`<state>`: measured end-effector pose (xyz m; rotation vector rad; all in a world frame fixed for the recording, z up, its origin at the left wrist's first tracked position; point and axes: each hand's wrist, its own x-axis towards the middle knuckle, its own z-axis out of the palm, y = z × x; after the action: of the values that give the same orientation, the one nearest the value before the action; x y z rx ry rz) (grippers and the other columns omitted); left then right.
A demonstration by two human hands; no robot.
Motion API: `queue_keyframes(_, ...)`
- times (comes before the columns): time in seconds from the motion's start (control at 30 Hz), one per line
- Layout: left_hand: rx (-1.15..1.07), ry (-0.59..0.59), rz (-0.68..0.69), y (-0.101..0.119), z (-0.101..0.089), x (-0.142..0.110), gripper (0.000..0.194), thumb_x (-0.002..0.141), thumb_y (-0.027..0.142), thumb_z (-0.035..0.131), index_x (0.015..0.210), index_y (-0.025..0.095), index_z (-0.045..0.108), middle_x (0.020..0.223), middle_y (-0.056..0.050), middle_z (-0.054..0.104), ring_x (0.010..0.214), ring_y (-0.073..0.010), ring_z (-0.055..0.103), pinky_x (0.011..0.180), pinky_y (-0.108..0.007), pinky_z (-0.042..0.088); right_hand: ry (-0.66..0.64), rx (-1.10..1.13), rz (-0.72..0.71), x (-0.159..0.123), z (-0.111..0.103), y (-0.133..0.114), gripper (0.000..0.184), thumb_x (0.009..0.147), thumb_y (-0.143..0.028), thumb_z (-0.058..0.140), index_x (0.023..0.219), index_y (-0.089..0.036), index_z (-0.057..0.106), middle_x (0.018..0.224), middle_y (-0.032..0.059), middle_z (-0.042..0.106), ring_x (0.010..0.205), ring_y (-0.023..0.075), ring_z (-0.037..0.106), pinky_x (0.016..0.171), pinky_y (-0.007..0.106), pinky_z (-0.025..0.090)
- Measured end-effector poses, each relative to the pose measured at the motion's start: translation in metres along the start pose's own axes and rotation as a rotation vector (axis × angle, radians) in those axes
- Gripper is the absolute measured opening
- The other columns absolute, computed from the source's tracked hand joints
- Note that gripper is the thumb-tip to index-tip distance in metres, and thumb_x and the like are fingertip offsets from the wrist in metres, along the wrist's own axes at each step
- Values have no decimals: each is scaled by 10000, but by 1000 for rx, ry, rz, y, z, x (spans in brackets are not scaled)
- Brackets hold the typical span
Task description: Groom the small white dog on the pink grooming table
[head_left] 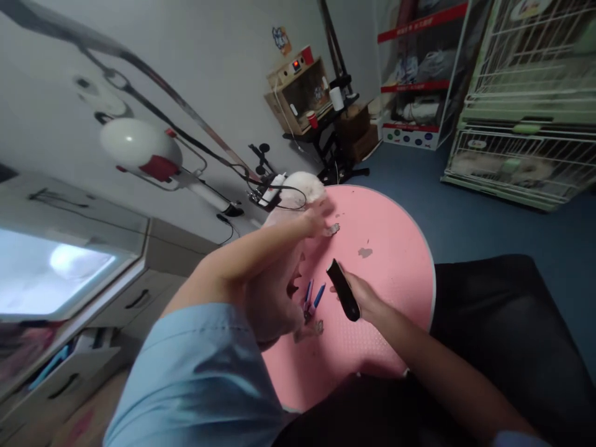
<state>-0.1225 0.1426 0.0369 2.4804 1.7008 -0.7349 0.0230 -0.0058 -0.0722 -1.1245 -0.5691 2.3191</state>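
A small pale, close-shaved animal (279, 273) with a fluffy white head stands on a round pink table (395, 261). My left hand (319, 217) reaches along its back and is closed on a front leg near the head. My right hand (361, 295) grips a black clipper (343, 288) just right of the animal's hindquarters. Blue and pink handled clippers (313, 298) lie on the table between the animal and my right hand. The animal's far side is hidden by my left arm.
Tufts of cut hair (365, 252) lie on the pink top. A metal arm with a white dryer head (139, 146) rises at the left. Wire cages (526, 118) stand at the right, a small desk (326, 118) and shelves at the back, white drawers (130, 298) at the left.
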Motion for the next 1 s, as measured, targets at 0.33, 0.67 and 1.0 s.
queue_keyframes(0.33,-84,-169,57,-33,-11,-27,157,821,255,541,902,150,625,817,-41,633,741,-158,549,746,-269,430,-180,2,-313,34,59,-9,275,702,-403,705,714,-190,531,497,-82,444,416,64,362,378,199,240)
queue_keyframes(0.67,-372,-91,172,-54,5,-46,148,790,307,498,730,174,521,701,-16,557,697,-148,520,683,-248,428,-97,52,-428,43,73,-17,295,717,-406,696,791,-210,487,556,-77,520,442,78,482,417,197,404)
queue_keyframes(1.0,-479,-68,188,-47,-4,-60,172,767,331,519,738,161,530,714,-9,527,686,-136,481,677,-259,415,-144,79,-474,33,64,-18,343,686,-449,690,783,-210,464,584,-75,539,430,70,484,400,194,405)
